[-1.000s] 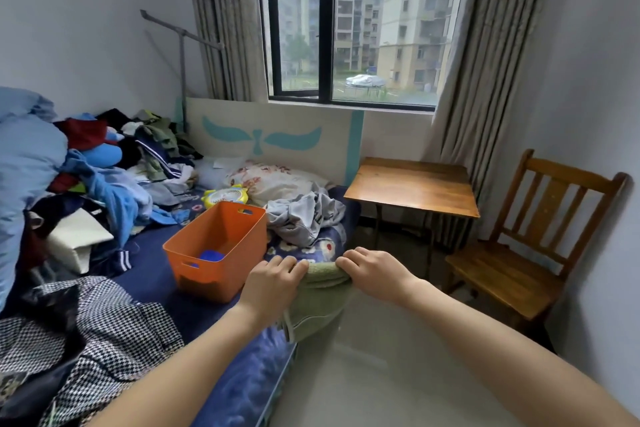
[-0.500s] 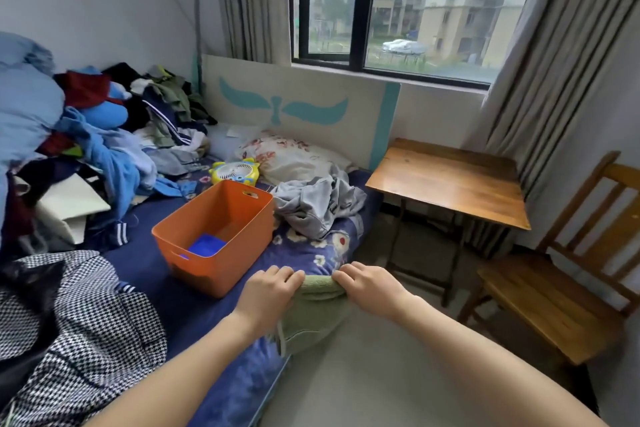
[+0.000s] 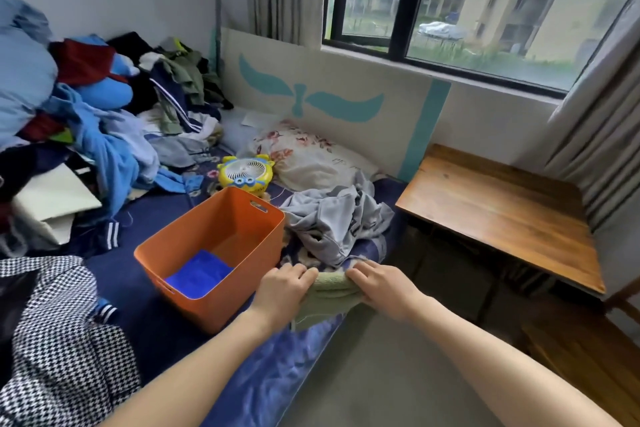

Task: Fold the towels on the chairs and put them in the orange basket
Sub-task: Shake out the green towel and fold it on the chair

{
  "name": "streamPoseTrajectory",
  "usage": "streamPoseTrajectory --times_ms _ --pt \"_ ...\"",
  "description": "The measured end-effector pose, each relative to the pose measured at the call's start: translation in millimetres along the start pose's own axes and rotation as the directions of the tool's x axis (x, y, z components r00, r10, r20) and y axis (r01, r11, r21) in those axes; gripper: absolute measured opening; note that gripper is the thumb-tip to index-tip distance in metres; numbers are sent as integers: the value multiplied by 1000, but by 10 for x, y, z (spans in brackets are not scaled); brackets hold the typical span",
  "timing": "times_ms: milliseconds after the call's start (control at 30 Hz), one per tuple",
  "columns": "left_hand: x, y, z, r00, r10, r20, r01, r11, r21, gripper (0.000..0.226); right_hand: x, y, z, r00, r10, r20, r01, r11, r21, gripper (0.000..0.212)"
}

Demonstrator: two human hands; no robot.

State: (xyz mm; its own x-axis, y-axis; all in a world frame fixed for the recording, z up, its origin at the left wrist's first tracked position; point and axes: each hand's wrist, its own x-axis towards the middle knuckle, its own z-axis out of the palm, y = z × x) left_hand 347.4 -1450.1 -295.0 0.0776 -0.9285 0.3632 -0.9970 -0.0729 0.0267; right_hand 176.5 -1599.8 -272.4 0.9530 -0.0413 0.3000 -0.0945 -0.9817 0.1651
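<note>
Scanning from the left of the orange basket (image 3: pixel 211 253): a black-and-white houndstooth garment (image 3: pixel 59 333) lies on the bed (image 3: pixel 138 295), and behind it a heap of blue, red and dark clothes (image 3: pixel 93 107) is piled against the wall. The orange basket stands on the bed and holds one folded blue towel (image 3: pixel 199 277) on its floor. Behind the basket sits a yellow toy fan (image 3: pixel 244 174). Just right of the basket, your left hand (image 3: pixel 282 289) and right hand (image 3: pixel 379 284) are both closed on a folded green towel (image 3: pixel 329 291), one hand on each end, knuckles up, at the bed's edge. Its lower part hangs over that edge. Behind the green towel lies a crumpled grey garment (image 3: pixel 332 222). Further right of the basket stands a wooden table (image 3: pixel 502 211), top bare.
</note>
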Motion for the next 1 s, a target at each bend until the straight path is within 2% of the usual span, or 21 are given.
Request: streamPoseTrajectory --times_ms 100,233,400,567,700,833,1000 --pt "161 -130 248 999 -12 50 13 1000 -13 75 113 267 295 999 -14 44 13 1000 28 28" --pt "499 -348 473 990 -99 100 99 995 -2 82 420 683 597 998 -58 37 54 995 83 31" --pt "966 -631 627 955 -263 139 253 964 86 69 1022 1304 1000 981 -195 15 192 973 130 28" --pt "1345 -939 530 889 -455 56 448 887 111 73 1741 1693 1155 956 -285 -75 294 932 210 35" --pt "1396 -1191 417 812 -584 -1 577 802 154 69 2241 1741 1167 929 -350 -119 370 879 300 32" --pt "1307 -1504 411 739 -672 41 648 727 226 64 2720 1628 1342 893 -429 -133 447 822 352 30" --pt "1182 -1978 465 693 -719 49 676 672 304 50 3265 1446 1624 866 -498 -38 468 783 410 32"
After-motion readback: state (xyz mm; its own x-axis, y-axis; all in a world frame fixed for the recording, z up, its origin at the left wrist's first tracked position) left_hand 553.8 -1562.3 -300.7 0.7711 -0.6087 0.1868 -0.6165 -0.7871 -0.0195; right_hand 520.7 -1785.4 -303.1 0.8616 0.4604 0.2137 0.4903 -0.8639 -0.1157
